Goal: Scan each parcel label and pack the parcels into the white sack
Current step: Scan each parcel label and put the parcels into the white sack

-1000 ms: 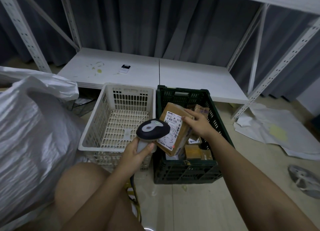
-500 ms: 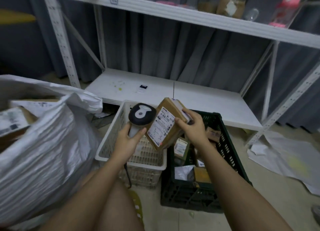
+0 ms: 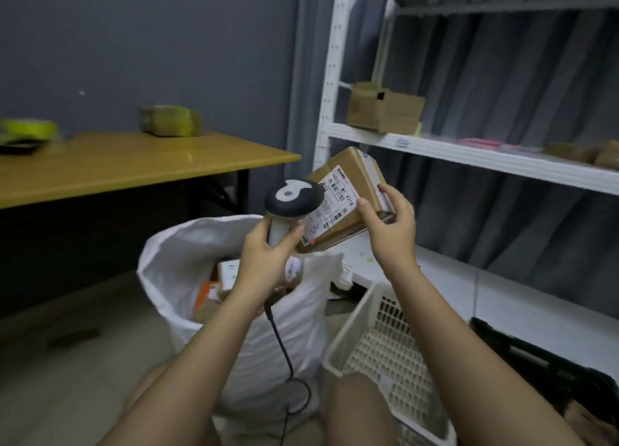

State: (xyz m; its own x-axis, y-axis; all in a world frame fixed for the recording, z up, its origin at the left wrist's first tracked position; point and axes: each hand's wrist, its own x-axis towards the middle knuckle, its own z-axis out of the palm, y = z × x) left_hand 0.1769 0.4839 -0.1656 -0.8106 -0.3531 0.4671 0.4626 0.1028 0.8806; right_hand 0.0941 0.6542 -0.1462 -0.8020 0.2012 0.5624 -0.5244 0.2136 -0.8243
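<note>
- Parcel [image 3: 351,194] raised above the open white sack [image 3: 284,338], label [image 3: 331,204] tilted toward the scanner [image 3: 290,200] so the barcode faces its head.
- Right hand [image 3: 392,231] gripping the parcel's lower right end, fingers [image 3: 390,196] curled over the far edge and thumb laid along the label's edge, leaving the barcode uncovered.
- Left hand [image 3: 264,261] wrapped round the scanner's handle, thumb pressed on its front; head held just beside the label, overlapping its left part from this view, probably for a close read.
- Cable [image 3: 284,355] hanging from the handle down across the sack's front.
- Sack mouth standing open right under both hands, other parcels [image 3: 214,291] already inside; a short drop once the scan is done, by the look of it.
- White basket [image 3: 385,345] to the right of the sack, dark crate [image 3: 536,362] beyond it at the frame edge.
- Counter [image 3: 134,167] at the left carrying tape rolls [image 3: 170,121]; shelf [image 3: 469,151] behind holding a cardboard box [image 3: 382,110].
</note>
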